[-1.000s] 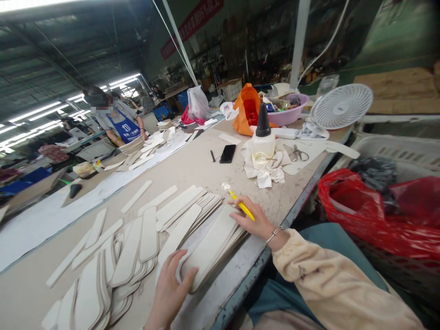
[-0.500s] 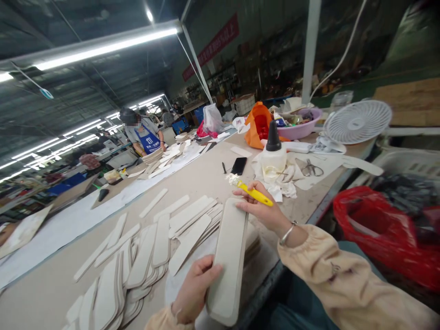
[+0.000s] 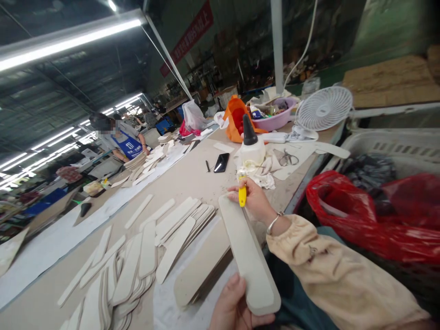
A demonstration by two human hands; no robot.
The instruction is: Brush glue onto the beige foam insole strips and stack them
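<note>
My left hand (image 3: 229,306) grips the lower end of a long, pale, round-ended flat strip (image 3: 250,256), thumb on top and fingers beneath. My right hand (image 3: 256,199) holds a yellow-handled brush (image 3: 242,195), and its fingers also touch the strip's upper end. White stuff cakes the brush's far end, now mostly hidden by the bottle area behind. Left of the held strip lies a stack of similar strips (image 3: 202,263) on a white sheet. Further left, many loose pale strips (image 3: 137,261) overlap in a heap.
Beyond my right hand stand a white bottle with a black nozzle (image 3: 252,146), a phone (image 3: 222,162) and scissors (image 3: 288,158). An orange bag (image 3: 235,119), purple basin (image 3: 275,120) and white fan (image 3: 323,109) sit further back. A red plastic bag (image 3: 330,197) is right. A co-worker (image 3: 127,142) stands across.
The strip has swung so its lower end points right, towards me, uncovering the stack. The brush has turned from slanting to nearly upright in my right hand. The view has shifted right.
</note>
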